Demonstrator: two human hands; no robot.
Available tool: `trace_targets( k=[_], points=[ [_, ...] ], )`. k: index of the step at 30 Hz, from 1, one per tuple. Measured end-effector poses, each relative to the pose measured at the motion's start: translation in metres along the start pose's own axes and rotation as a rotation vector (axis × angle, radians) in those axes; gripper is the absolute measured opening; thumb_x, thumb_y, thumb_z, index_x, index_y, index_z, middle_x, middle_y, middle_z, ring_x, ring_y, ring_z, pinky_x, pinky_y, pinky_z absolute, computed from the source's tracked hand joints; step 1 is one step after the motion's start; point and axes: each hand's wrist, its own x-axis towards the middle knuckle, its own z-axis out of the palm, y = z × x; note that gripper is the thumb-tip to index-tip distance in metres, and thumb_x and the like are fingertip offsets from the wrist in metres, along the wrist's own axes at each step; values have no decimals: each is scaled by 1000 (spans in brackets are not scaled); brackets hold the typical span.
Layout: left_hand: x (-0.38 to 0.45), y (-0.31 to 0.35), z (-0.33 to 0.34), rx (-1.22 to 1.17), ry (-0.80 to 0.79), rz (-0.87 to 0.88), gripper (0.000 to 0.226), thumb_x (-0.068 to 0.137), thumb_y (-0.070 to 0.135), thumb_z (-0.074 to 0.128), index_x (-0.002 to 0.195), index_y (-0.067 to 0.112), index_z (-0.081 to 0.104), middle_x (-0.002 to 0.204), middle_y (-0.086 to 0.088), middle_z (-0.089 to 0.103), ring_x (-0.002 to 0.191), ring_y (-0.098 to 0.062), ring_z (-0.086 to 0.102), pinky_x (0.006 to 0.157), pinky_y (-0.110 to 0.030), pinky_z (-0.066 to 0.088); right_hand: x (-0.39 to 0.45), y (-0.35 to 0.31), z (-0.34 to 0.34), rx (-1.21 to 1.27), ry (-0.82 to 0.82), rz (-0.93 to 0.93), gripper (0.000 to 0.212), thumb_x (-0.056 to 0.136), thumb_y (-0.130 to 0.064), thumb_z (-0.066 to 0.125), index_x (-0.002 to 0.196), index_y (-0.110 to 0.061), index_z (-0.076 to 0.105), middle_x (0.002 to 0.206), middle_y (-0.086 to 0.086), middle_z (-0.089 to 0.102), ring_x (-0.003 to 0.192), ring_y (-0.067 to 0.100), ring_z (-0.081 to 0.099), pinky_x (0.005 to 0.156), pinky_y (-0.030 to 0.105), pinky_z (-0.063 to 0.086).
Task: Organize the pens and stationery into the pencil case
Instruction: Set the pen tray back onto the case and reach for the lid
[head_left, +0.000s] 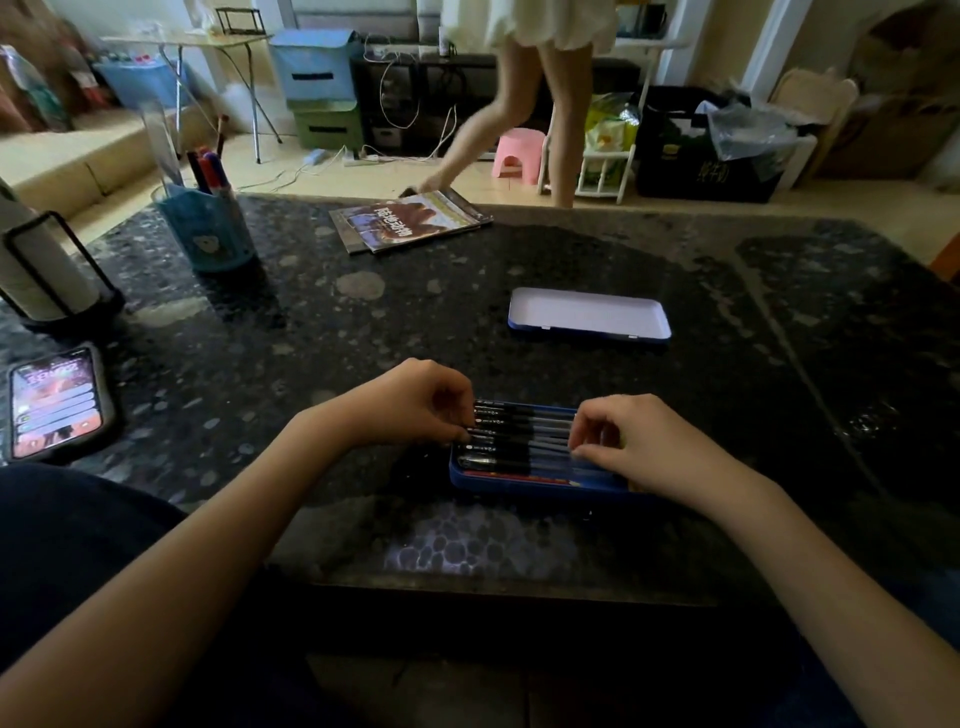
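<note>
Pencil case (519, 480): blue, shallow, open, near the front edge of the dark speckled table (363, 338), between the two hands.

Pens (524, 434): a row of dark pens lying side by side lengthwise in the case, filling most of it; a red pencil (519, 474) lies along the near wall.

Left hand (415, 402): at the left end of the case, fingers curled down onto the pen ends; whether it pinches one pen or only presses on the row cannot be told.

Right hand (634, 441): at the right end of the case, fingers curled down onto the pens; the grip is likewise unclear.

Lid (589, 314): blue outside, white inside, lying face up on the table beyond the case, well apart from it.

Pen holder (208, 228): blue cup at far left, holding markers and a clear ruler.

Book (408, 221): flat at the far table edge.

Phone (54, 405): at left edge, screen lit.

Paper roll (36, 260): in a black stand, far left.

Second person (524, 98): legs only, on the floor beyond the table.
</note>
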Motion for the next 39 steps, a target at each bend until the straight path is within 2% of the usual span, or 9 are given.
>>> trace_targets(
  k=[3, 7, 11, 16, 19, 24, 28, 33, 39],
  points=[
    [1, 1, 1, 28, 12, 0, 19, 75, 16, 74, 73, 29, 61, 76, 11, 65, 71, 4, 59, 70, -11, 46, 0, 0, 1, 3, 23, 25, 10, 87, -28, 67, 81, -33, 61, 83, -14, 56, 76, 4, 56, 63, 23, 50],
    [1, 1, 0, 33, 18, -2, 11, 75, 16, 76, 73, 20, 66, 76, 9, 67, 72, 2, 61, 73, -16, 48, 0, 0, 2, -34, 54, 30, 13, 85, -29, 68, 76, -35, 61, 84, -15, 59, 79, 3, 57, 76, 32, 54],
    [1, 0, -2, 0, -7, -18, 7, 75, 14, 75, 77, 20, 72, 81, 10, 71, 77, 2, 64, 79, -14, 50, -1, -3, 1, -66, 72, 18, 12, 86, -28, 68, 78, -34, 61, 85, -14, 57, 79, 3, 55, 77, 30, 53],
    [0, 1, -2, -3, -6, -9, 9, 75, 12, 76, 79, 19, 73, 75, 15, 68, 71, 10, 61, 72, -7, 46, 0, -5, 5, -110, 76, 15, 11, 86, -29, 68, 80, -32, 60, 90, -13, 56, 83, 4, 55, 78, 27, 51],
    [-1, 3, -2, 10, -5, -8, 9, 74, 12, 76, 80, 19, 73, 71, 18, 65, 68, 14, 58, 71, -8, 45, 0, -5, 5, -105, 48, 25, 12, 85, -29, 68, 79, -34, 60, 90, -13, 58, 84, 4, 56, 78, 28, 52],
    [-1, 3, -2, 5, -3, -15, 9, 74, 11, 75, 79, 18, 72, 69, 19, 64, 65, 13, 58, 67, -5, 44, -1, -1, -3, -55, 51, 50, 10, 83, -28, 71, 80, -33, 63, 88, -13, 61, 82, 3, 57, 79, 31, 54],
    [-1, 2, -2, 12, -9, -15, 7, 76, 11, 73, 79, 17, 72, 70, 16, 64, 66, 12, 57, 67, -6, 44, -1, 0, -7, -32, -49, 86, 11, 81, -26, 74, 78, -32, 65, 85, -12, 63, 82, 2, 60, 81, 30, 55],
    [-1, 3, -3, -10, -34, -24, 11, 77, 12, 72, 76, 23, 70, 71, 16, 65, 67, 13, 57, 67, -5, 44, -1, 0, -7, -52, -72, 102, 12, 82, -25, 73, 78, -33, 64, 86, -13, 62, 83, 1, 59, 82, 30, 55],
    [-1, 2, -2, 4, -24, -21, 10, 76, 13, 73, 77, 22, 70, 73, 14, 65, 68, 10, 58, 70, -12, 46, -1, -2, -4, -51, -66, 98, 9, 82, -27, 72, 80, -32, 65, 87, -12, 64, 81, 3, 61, 79, 29, 56]
  ],
)
